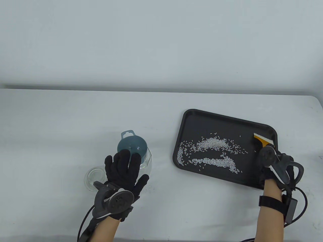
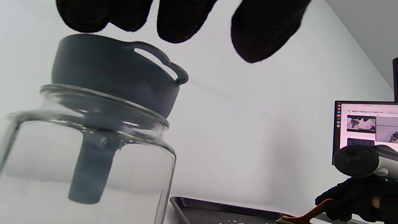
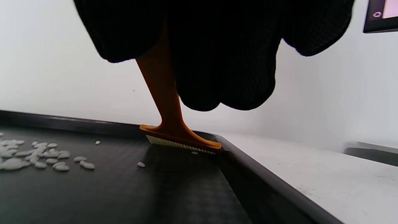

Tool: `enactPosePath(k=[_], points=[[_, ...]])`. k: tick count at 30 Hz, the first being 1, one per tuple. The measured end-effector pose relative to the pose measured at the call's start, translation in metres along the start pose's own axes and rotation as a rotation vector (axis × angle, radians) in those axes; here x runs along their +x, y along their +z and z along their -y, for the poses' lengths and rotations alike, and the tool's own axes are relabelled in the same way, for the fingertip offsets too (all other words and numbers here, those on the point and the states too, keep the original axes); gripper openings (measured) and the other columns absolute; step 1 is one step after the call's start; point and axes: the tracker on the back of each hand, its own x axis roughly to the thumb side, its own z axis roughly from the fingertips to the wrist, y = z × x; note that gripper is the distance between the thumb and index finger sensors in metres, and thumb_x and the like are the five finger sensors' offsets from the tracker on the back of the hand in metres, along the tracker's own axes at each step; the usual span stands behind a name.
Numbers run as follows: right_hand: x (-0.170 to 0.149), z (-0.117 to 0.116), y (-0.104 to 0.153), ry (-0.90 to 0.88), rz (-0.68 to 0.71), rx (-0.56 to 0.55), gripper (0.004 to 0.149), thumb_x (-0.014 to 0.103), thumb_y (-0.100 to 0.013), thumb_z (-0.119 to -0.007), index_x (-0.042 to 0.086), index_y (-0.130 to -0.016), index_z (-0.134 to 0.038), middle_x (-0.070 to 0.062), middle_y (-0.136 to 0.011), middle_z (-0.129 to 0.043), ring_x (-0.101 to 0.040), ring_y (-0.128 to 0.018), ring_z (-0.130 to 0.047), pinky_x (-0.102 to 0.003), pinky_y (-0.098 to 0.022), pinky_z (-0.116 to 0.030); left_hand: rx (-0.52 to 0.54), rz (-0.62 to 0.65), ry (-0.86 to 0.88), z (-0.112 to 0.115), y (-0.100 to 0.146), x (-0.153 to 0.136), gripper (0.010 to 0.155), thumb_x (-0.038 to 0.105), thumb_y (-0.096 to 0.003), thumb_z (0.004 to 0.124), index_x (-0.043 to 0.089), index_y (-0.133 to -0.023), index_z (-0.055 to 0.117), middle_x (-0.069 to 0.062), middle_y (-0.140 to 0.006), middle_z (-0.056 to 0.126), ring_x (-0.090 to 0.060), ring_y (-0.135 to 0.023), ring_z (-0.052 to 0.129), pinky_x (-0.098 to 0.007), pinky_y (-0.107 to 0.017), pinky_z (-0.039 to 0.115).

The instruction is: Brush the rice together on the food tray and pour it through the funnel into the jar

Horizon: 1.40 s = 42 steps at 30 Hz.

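On the white surface [image 1: 63, 121] before a bare white wall, my black food tray [image 1: 222, 118] carries rice [image 1: 212, 151] in two loose bands. My right hand [image 1: 271, 161] grips the orange brush [image 1: 262, 140] at the tray's right end, ready to sweep; my left hand [image 1: 126, 171] hovers relaxed, grasping nothing, by the funnel [image 1: 132, 147] seated in the jar [image 1: 147, 163].

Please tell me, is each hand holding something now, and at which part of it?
The right hand grips the orange brush by its handle. The left hand holds nothing; its straight fingers hover over the funnel in the jar.
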Motion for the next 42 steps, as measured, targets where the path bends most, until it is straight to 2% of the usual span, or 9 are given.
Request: enactPosePath(k=[7, 14, 18, 21, 24, 26, 28, 29, 42], points=[[0.058, 0.032, 0.018, 0.011, 0.265, -0.057, 0.051, 0.039, -0.05, -0.065, 0.001, -0.076, -0.086, -0.005, -0.055, -0.101, -0.033, -0.047, -0.102, -0.059, -0.053, -0.068, -0.001, 0.001, -0.002, 0.0, 0.0, 0.001, 0.077, 0.044, -0.054, 0.071, -0.001, -0.112, 0.049, -0.045, -0.108, 0.042, -0.074, -0.092, 0.05, -0.085, -0.063, 0.025], [0.122, 0.068, 0.06, -0.1, 0.492, -0.03, 0.05, 0.037, -0.051, -0.063, -0.002, -0.071, -0.086, -0.003, -0.047, -0.101, -0.03, -0.039, -0.102, -0.058, -0.051, -0.07, -0.015, -0.004, 0.0, 0.002, 0.0, -0.004, 0.077, 0.044, -0.0539, 0.071, -0.002, -0.112, 0.049, -0.046, -0.108, 0.042, -0.074, -0.091, 0.05, -0.085, -0.063, 0.025], [0.12, 0.087, 0.068, -0.058, 0.439, -0.145, 0.048, 0.037, -0.051, -0.063, 0.0, -0.071, -0.086, -0.001, -0.047, -0.1, -0.028, -0.039, -0.103, -0.057, -0.051, -0.071, -0.009, -0.007, 0.008, 0.002, 0.001, -0.004, 0.077, 0.044, -0.0539, 0.071, -0.002, -0.112, 0.049, -0.045, -0.108, 0.042, -0.074, -0.091, 0.05, -0.085, -0.063, 0.025], [0.101, 0.092, 0.063, 0.06, 0.294, -0.196, 0.047, 0.035, -0.052, -0.064, -0.002, -0.07, -0.087, -0.003, -0.046, -0.1, -0.03, -0.038, -0.102, -0.059, -0.049, -0.07, 0.001, -0.011, 0.011, 0.0, 0.0, -0.004, 0.077, 0.044, -0.054, 0.07, -0.002, -0.112, 0.049, -0.046, -0.108, 0.041, -0.074, -0.092, 0.05, -0.085, -0.063, 0.025], [0.081, 0.082, 0.053, 0.234, 0.145, -0.108, 0.047, 0.035, -0.052, -0.065, -0.003, -0.068, -0.088, -0.003, -0.044, -0.1, -0.03, -0.035, -0.102, -0.059, -0.047, -0.071, 0.013, -0.016, 0.017, -0.001, 0.0, -0.004, 0.077, 0.044, -0.054, 0.071, -0.002, -0.112, 0.049, -0.045, -0.108, 0.041, -0.074, -0.092, 0.05, -0.085, -0.063, 0.025], [0.072, 0.066, 0.045, 0.253, 0.086, 0.062, 0.046, 0.036, -0.053, -0.065, -0.002, -0.065, -0.089, -0.001, -0.04, -0.1, -0.028, -0.032, -0.102, -0.058, -0.046, -0.073, 0.017, -0.017, 0.018, -0.001, 0.0, -0.004, 0.077, 0.044, -0.0541, 0.07, -0.002, -0.112, 0.049, -0.046, -0.108, 0.041, -0.074, -0.092, 0.05, -0.085, -0.063, 0.025], [0.076, 0.061, 0.044, 0.176, 0.107, 0.046, 0.047, 0.035, -0.053, -0.064, -0.004, -0.058, -0.09, 0.0, -0.032, -0.099, -0.027, -0.026, -0.102, -0.057, -0.044, -0.074, 0.017, -0.016, 0.018, -0.001, 0.0, -0.004, 0.077, 0.044, -0.0541, 0.07, -0.002, -0.112, 0.049, -0.045, -0.108, 0.041, -0.074, -0.092, 0.05, -0.085, -0.063, 0.025], [0.083, 0.061, 0.042, 0.167, 0.134, 0.015, 0.048, 0.035, -0.052, -0.064, -0.005, -0.054, -0.091, 0.0, -0.027, -0.098, -0.027, -0.022, -0.101, -0.057, -0.042, -0.075, 0.017, -0.017, 0.018, -0.001, 0.0, -0.005, 0.077, 0.044, -0.0541, 0.07, -0.002, -0.112, 0.049, -0.045, -0.108, 0.041, -0.074, -0.092, 0.05, -0.085, -0.063, 0.025], [0.213, 0.083, 0.047, -0.233, 0.41, 0.031, 0.048, 0.035, -0.052, -0.064, -0.005, -0.053, -0.09, 0.001, -0.026, -0.097, -0.026, -0.021, -0.101, -0.055, -0.043, -0.076, 0.019, -0.021, 0.021, -0.004, 0.001, -0.008, 0.077, 0.044, -0.054, 0.071, -0.002, -0.112, 0.049, -0.045, -0.108, 0.042, -0.074, -0.091, 0.05, -0.085, -0.063, 0.025]])
